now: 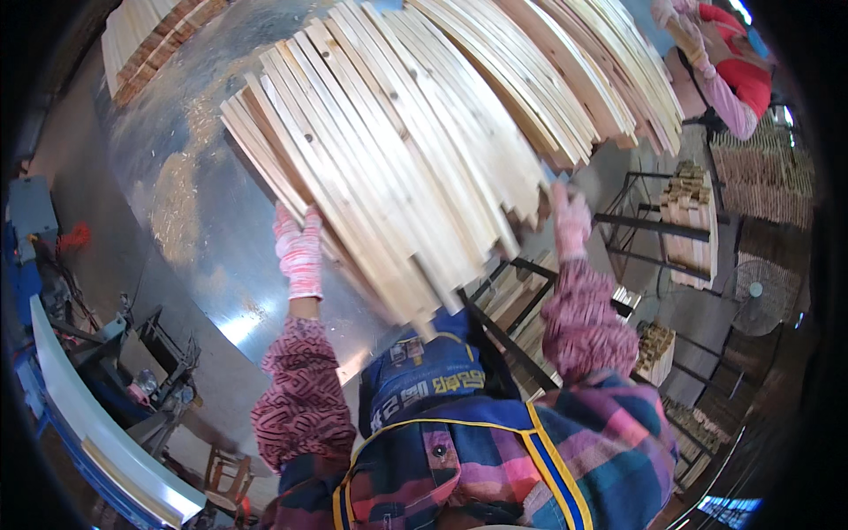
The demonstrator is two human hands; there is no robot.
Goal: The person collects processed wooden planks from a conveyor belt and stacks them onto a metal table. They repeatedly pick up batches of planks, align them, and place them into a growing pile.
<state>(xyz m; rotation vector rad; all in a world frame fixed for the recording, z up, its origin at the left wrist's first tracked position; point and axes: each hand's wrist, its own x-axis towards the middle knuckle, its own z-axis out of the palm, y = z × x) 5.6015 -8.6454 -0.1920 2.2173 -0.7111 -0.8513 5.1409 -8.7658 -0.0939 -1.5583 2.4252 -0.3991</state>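
A broad layer of pale wooden strips (380, 150) lies side by side in front of me, slanting toward my body with uneven near ends. My left hand (300, 252), in a pink-and-white knit glove, grips the left edge of these strips, its thumb on the wood. My right hand (571, 221), in a pink glove, is beside the ragged right-hand ends, fingers stretched out and apart. I cannot tell whether its fingertips touch the wood. Under the strips is a shiny metal tabletop (216, 283).
More wooden strips (530, 71) lie beyond at the right, and another stack (159, 44) stands far left. Sawdust (177, 203) is scattered on the tabletop. A co-worker in red (740, 79) is at far right, near black metal racks (649, 221) and a fan (755, 296). Machinery (132, 362) stands left.
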